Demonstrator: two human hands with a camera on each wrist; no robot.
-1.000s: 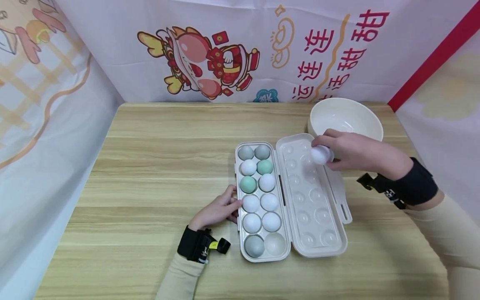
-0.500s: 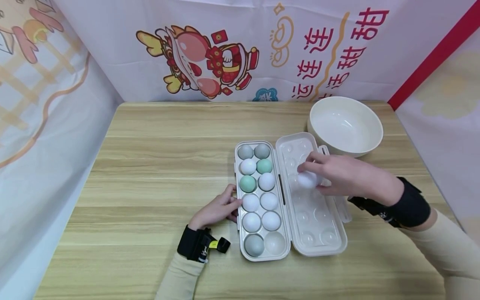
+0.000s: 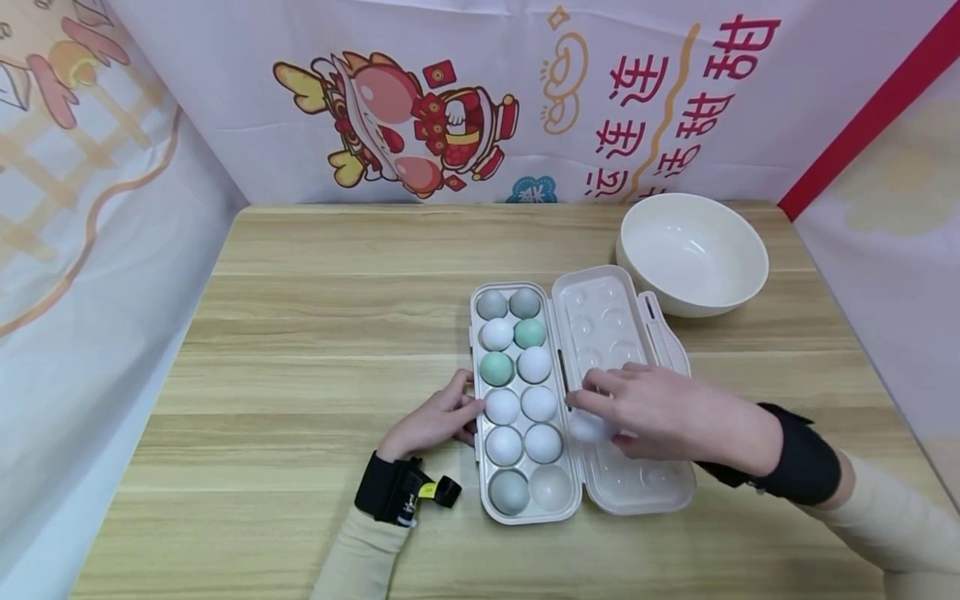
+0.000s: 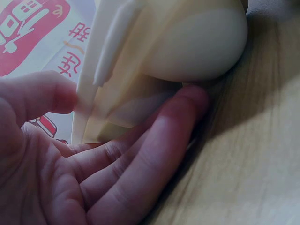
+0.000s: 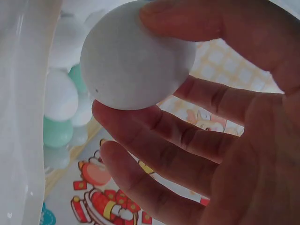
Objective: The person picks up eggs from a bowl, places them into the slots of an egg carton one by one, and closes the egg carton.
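Observation:
An egg box [image 3: 551, 490] lies lengthwise on the wooden table, its ribbed lid [image 3: 588, 321] folded open to the right. White, grey-blue and green eggs fill its cups except the near right one. At the box's left side my left hand [image 3: 431, 423] grips the edge, thumb [image 4: 51, 93] against the rim and fingers underneath, beneath a rounded cup [image 4: 201, 44]. Over the lid, close to the hinge, my right hand [image 3: 663, 412] holds a white egg [image 5: 133, 58] between thumb and fingertips. The fingers partly cover that egg in the head view.
A cream bowl [image 3: 693, 258] stands at the back right, just beyond the lid. Along the lid's right side runs a slotted handle strap [image 3: 663, 333]. Printed cloth [image 3: 420, 50] hangs behind the table [image 3: 315, 333] and at both sides.
The right hand has carried the white egg from beside the bowl toward me and left, across the lid to near the hinge. My left hand has stayed on the egg box.

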